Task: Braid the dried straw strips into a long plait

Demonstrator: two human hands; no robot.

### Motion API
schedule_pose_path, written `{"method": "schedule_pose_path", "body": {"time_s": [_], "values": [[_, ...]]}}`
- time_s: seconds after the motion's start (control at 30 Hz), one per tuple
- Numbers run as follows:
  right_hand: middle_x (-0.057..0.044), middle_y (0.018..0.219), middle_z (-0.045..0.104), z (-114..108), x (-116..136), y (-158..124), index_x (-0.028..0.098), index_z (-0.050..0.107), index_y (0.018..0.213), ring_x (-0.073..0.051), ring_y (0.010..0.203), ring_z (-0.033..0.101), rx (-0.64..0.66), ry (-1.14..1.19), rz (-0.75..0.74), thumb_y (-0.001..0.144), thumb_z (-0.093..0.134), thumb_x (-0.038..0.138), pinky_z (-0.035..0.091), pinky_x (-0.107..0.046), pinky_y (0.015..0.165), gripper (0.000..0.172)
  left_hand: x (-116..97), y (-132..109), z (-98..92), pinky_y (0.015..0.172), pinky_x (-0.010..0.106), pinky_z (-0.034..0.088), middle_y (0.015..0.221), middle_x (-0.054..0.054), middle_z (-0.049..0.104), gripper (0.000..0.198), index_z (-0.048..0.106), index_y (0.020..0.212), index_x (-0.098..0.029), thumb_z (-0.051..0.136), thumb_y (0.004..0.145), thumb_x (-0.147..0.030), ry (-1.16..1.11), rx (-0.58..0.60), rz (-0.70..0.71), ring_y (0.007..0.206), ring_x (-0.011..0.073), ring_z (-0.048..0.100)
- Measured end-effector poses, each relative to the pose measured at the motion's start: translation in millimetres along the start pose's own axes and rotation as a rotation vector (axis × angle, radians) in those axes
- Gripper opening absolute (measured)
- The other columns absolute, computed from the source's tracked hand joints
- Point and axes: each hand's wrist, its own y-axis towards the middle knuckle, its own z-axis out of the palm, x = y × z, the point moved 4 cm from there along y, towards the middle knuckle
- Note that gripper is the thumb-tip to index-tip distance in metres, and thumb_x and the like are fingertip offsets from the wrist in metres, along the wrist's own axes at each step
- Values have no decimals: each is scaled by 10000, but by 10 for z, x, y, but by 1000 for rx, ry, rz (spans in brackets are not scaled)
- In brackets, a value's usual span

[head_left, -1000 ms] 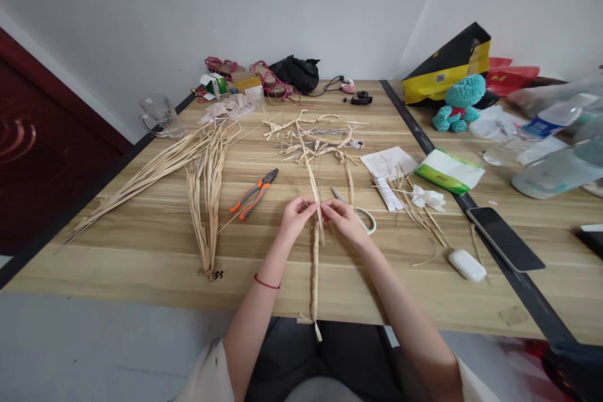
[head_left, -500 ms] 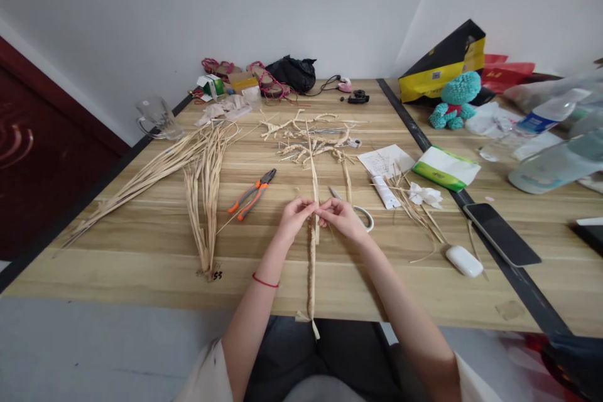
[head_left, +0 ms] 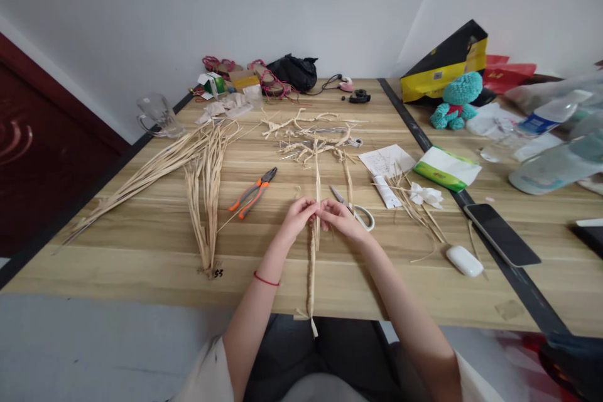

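Note:
My left hand (head_left: 298, 217) and my right hand (head_left: 343, 217) meet at the middle of the wooden table (head_left: 141, 251), both pinching a pale straw braid (head_left: 311, 264). The braid runs from my fingers down over the table's near edge, where its end hangs free. Loose straw strands (head_left: 317, 176) rise from my fingertips toward the far side. Fingers of both hands are closed around the strands.
A bundle of long straw (head_left: 202, 188) lies at the left, orange-handled pliers (head_left: 252, 193) beside it. Scissors (head_left: 358, 211) rest by my right hand. Straw scraps (head_left: 308, 135), a phone (head_left: 501, 234), a white case (head_left: 464, 260), a glass jug (head_left: 157, 116) and a teal toy (head_left: 456, 100) lie around.
The loose upper strands have swung from leaning left to standing nearly straight up from my fingers. My hands stay in place, working the braid's top.

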Motion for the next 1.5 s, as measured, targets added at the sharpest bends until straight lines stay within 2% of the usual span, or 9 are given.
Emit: {"method": "schedule_pose_path", "body": {"time_s": [0.27,0.53,1.13,1.5], "values": [[60,592,483,50,46,6,196,515,834,-80,474,439,24,-42,-40,782,602,519,348,-223,470,338,25,10,1,541,192,377,633,-23,537,295,562,700,-146,677,684,-417,4,-6,13,580,78,477],[88,512,427,35,12,13,197,494,825,-57,390,348,23,-44,-9,772,605,533,235,-200,381,358,40,20,6,557,198,367,641,-31,536,255,548,697,-149,658,695,-379,-12,-7,21,591,80,482],[85,501,391,24,32,3,195,449,719,-61,420,330,-6,-112,-33,791,586,513,223,-217,427,353,45,25,14,543,201,334,605,-42,490,239,524,677,-156,647,694,-360,-11,-46,48,566,75,435],[79,497,392,26,42,-7,190,464,720,-67,430,327,-5,-181,-14,787,564,541,236,-222,439,371,56,30,10,529,197,336,588,-49,480,198,501,689,-158,619,708,-316,-6,-51,62,540,68,429]]}}
